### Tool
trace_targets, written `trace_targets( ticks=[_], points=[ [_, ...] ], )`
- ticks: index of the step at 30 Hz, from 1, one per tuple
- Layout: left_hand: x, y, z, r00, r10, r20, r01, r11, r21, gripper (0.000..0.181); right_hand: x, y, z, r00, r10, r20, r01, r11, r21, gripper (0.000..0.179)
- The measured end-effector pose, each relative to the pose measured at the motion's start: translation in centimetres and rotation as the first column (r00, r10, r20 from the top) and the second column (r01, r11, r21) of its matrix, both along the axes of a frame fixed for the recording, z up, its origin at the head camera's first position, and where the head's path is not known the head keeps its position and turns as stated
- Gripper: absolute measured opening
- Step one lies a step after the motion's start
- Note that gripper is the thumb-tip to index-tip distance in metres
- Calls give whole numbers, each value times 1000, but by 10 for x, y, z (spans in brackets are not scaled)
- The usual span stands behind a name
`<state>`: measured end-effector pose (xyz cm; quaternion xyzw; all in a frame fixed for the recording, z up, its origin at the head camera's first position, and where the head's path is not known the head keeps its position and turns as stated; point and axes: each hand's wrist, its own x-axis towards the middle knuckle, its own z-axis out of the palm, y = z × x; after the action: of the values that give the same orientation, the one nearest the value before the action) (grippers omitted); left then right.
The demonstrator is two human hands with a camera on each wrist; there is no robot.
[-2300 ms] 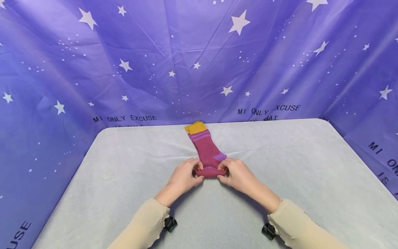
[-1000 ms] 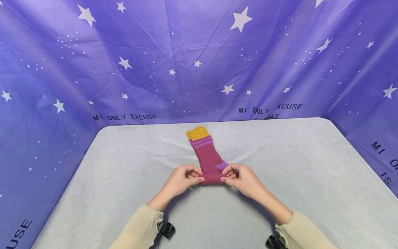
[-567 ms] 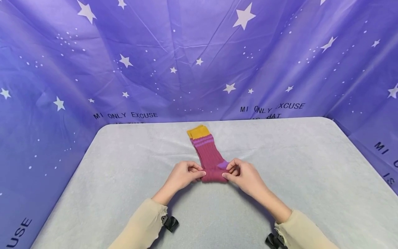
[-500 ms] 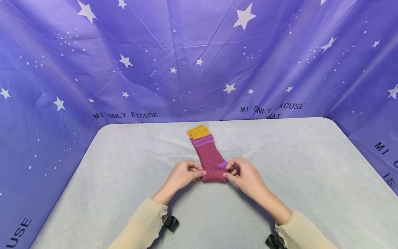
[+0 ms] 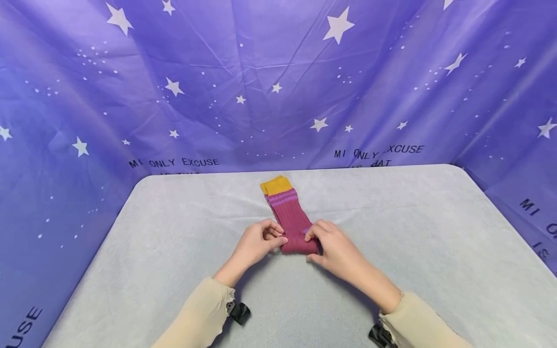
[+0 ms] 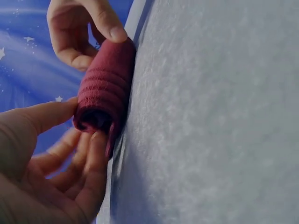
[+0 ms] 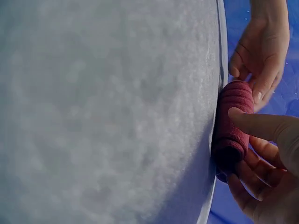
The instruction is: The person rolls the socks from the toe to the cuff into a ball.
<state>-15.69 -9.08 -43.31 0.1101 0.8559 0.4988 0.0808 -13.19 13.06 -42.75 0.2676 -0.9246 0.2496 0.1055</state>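
Note:
A pair of maroon ribbed socks (image 5: 290,211) with yellow cuffs (image 5: 277,185) and purple stripes lies on the table, cuffs toward the far edge. At the near end the toes are wound into a thick roll (image 5: 299,245). My left hand (image 5: 256,244) pinches the roll's left end between thumb and fingers; its hollow end shows in the left wrist view beside the fingertips. On the right end, my right hand (image 5: 338,249) grips with fingers curled over the top and thumb at the near side. The right fingers cover most of the purple heel patch.
A pale grey cloth covers the table (image 5: 174,232). Close behind it and at both sides hangs a purple curtain (image 5: 209,96) with white stars and lettering. Black wrist cameras (image 5: 240,313) sit at both beige sleeves (image 5: 197,309).
Over the last half second my right hand has moved slightly left, its fingers reaching farther over the roll and its thumb dropping to the near side. The left hand keeps its pinch.

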Motion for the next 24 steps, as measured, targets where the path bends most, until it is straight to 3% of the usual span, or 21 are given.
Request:
trace_targets(
  ticks=[2, 6, 10, 14, 17, 19, 24],
  points=[
    [2, -1, 0, 996, -32, -84, 30, 999, -24, 10, -2, -1, -1, 1000, 9, 3, -9, 1000, 11, 39],
    [4, -3, 0, 970, -101, -220, 86, 994, -73, 7, -6, -2, 0, 1000, 8, 18, -8, 1000, 2, 34],
    [6, -7, -1, 949, -147, -279, 119, 986, -115, 13, -9, -1, 1, 999, -18, 52, 19, 1000, -25, 29],
    [6, -7, -2, 928, -206, -311, 141, 965, -220, 31, -10, 0, 2, 997, -47, 67, 50, 997, -53, 26],
    [7, -3, -1, 913, -246, -326, 130, 931, -341, 44, -11, 2, 2, 996, -66, 66, 70, 996, -59, 25],
    [7, 1, 1, 897, -277, -345, 109, 894, -435, 47, -12, 2, 2, 995, -71, 66, 74, 996, -50, 25],
    [7, 12, 5, 827, -353, -437, 9, 786, -618, 39, -12, 3, 1, 995, -69, 70, 72, 996, -46, 25]
  ],
)
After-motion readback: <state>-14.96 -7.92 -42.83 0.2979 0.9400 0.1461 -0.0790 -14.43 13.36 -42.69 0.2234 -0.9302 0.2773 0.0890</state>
